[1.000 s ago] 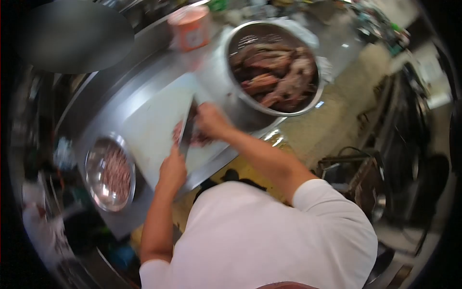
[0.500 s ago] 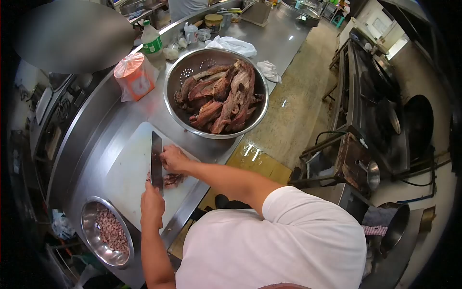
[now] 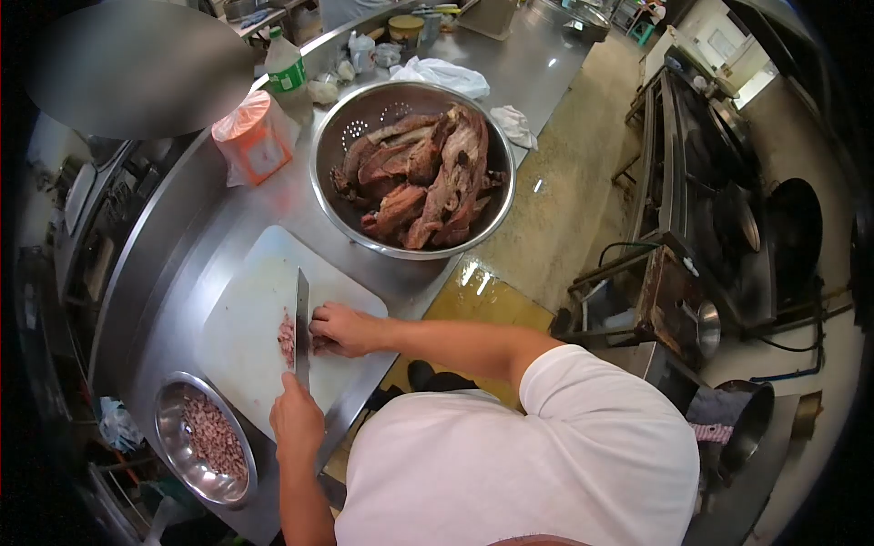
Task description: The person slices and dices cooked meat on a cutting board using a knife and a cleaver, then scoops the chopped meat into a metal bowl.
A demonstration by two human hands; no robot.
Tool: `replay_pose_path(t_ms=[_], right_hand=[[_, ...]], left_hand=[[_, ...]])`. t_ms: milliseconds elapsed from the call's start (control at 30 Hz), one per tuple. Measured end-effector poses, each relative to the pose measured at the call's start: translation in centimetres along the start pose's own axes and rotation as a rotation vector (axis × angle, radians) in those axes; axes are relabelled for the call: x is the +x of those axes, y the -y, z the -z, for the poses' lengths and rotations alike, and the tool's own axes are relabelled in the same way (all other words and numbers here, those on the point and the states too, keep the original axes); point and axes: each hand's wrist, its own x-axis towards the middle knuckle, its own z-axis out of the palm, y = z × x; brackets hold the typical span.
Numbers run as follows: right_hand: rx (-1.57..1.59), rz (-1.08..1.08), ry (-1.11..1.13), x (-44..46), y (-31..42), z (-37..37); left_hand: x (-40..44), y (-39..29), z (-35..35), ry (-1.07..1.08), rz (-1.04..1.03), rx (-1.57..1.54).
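Note:
My left hand is wrapped round the handle of a broad kitchen knife, its blade standing on edge over the white cutting board. To the right of the blade, my right hand has its fingers curled down on dark meat, which they mostly cover. Small chopped meat bits lie along the blade's left side. Below left of the board, a steel bowl holds diced meat. Beyond the board, a perforated steel colander is filled with large browned meat strips.
On the steel counter stand an orange container in a plastic bag and a green-labelled bottle. White plastic bags lie behind the colander. Stoves with woks line the right wall, across a wet floor.
The knife and my left hand have moved down and slightly right. My right hand has shifted right and down, over the meat. Chopped bits now show left of the blade.

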Motion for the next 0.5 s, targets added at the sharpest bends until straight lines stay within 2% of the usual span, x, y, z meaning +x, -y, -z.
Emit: replay_pose_path(t_ms=[67,133,267,333,467,500], right_hand=[[-0.017,-0.006,-0.035,-0.1,-0.1,0.0],[0.034,0.013,0.062,-0.1,-1.0,-0.6],[0.058,-0.023,0.099,0.2,-0.4,0.3],[0.013,0.034,0.056,0.4,-0.3,0.5],[0.04,0.01,0.015,-0.4,-0.5,-0.4],[0.032,0.015,0.029,-0.2,-0.6,-0.2]], left_hand=[[-0.2,0.3,-1.0,0.049,0.025,0.027],[0.6,1.1,-3.9,-0.03,0.012,-0.034],[2.0,-0.8,-2.2,-0.038,-0.008,-0.056],[1.0,-1.2,0.2,0.028,0.007,-0.007],[0.5,0.4,-2.4,0.083,0.022,-0.013],[1.7,-0.1,-3.0,0.011,0.011,-0.02]])
